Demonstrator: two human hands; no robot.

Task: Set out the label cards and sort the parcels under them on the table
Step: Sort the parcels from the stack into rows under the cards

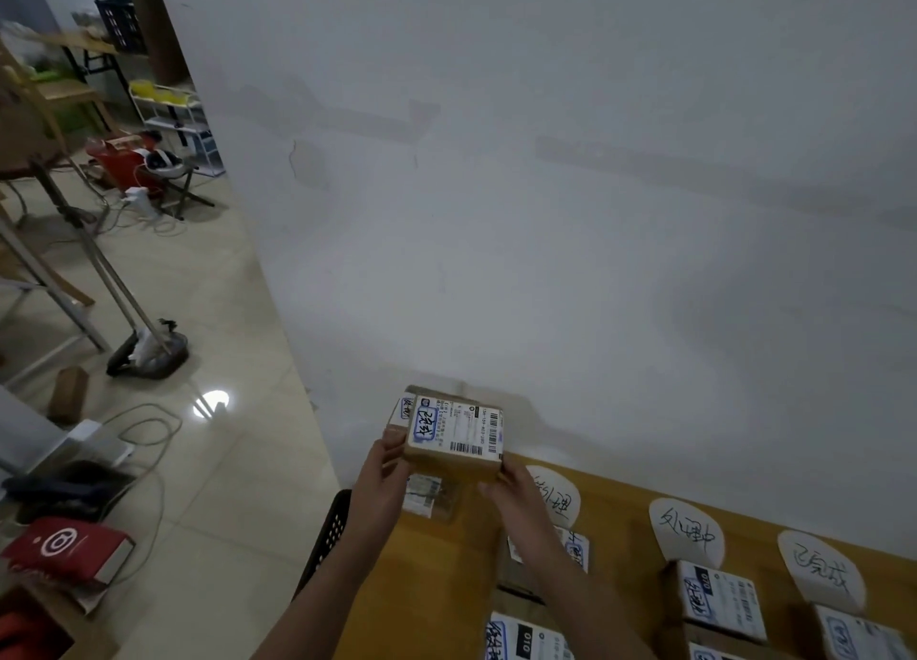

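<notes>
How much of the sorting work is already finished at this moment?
Done: three label cards lie on the table, with sorted parcels under each. In hand: the left hand and right hand grip one parcel, not yet placed. Left: at least two unsorted parcels wait beneath it.

parcels [722, 600] before label cards [687, 533], on table [446, 570]

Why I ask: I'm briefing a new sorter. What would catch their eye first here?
First, the small brown parcel with its white shipping label, held up by the left hand and right hand over the far left end of the wooden table. Next, three round white label cards with handwriting, in a row along the wall, with sorted parcels lying below them.
</notes>
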